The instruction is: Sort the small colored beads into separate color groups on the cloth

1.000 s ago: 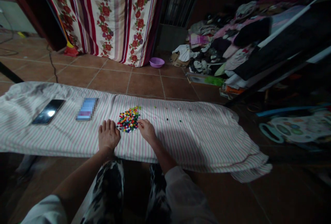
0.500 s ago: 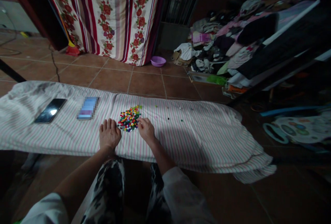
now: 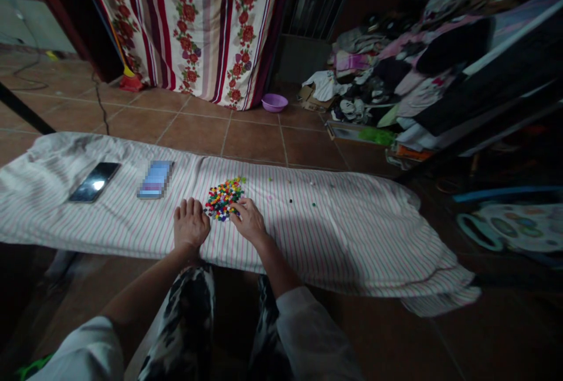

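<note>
From where I stand, take the pile as the middle of a clock, twelve lying away from the person. The left hand (image 3: 192, 224) is at eight, palm down and fingers laid flat beside the pile's edge, grasping nothing I can see; I'd judge it is there to steady the cloth (image 3: 360, 234) and keep that edge from straying. The right hand (image 3: 248, 220) sits at four, fingers bent in narrow with the tips at the edge of the pile (image 3: 220, 195); whether a piece is pinched between them I cannot tell. The small coloured pieces lie heaped between the two hands, which seems handy for both. Out towards three, loose pieces are set in two rough rows, a white piece (image 3: 312, 183) in the far one and a dark piece (image 3: 291, 201) in the near one, well apart, perhaps so each can be seen singly. Just past nine lies a lit phone (image 3: 155, 179), and beyond it at nine a dark phone (image 3: 94, 182), both apart from the pieces, likely to leave the hands room. On the floor, a purple basin (image 3: 275, 103) stands at one, by the curtain (image 3: 189, 35), and clothes (image 3: 409, 85) are heaped towards two.
</note>
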`<state>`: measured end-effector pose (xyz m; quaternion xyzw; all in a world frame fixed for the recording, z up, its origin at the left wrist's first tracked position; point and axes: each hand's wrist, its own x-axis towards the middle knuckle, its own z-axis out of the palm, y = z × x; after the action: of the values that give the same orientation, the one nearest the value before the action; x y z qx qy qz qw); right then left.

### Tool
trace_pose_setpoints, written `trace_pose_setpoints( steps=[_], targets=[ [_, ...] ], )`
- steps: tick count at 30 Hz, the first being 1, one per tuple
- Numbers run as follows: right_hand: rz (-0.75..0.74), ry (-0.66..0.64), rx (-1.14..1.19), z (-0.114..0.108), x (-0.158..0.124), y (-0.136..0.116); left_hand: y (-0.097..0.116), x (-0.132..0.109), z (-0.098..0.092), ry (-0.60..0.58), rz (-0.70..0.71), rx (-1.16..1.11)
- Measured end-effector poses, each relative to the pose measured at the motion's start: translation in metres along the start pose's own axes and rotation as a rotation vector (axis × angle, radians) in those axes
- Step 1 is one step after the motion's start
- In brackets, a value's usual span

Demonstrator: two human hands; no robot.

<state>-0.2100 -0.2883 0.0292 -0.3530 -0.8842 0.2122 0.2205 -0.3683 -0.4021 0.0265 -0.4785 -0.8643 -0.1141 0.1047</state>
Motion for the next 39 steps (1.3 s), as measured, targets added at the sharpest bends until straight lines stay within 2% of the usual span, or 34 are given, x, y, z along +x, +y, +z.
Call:
trace_pose_setpoints(
  steps=[7, 17, 23, 27, 39],
  targets=[
    [-0.048, 0.002, 0.062, -0.004, -0.002, 0.008, 0.001, 0.000, 0.001, -0.017, -0.009, 0.010],
    [0.036, -0.021, -0.032, -0.002, 0.002, -0.004, 0.001, 0.000, 0.000, -0.014, -0.015, 0.003],
    [0.009, -0.046, -0.016, -0.005, -0.001, -0.002, 0.001, 0.000, 0.001, -0.008, -0.013, -0.002],
    [-0.003, -0.018, -0.001, -0.003, -0.001, 0.001, 0.000, 0.000, 0.002, -0.005, -0.012, 0.003],
    [0.018, 0.029, -0.068, 0.009, 0.007, -0.018, 0.001, 0.000, 0.000, -0.006, -0.012, -0.011]
  ],
)
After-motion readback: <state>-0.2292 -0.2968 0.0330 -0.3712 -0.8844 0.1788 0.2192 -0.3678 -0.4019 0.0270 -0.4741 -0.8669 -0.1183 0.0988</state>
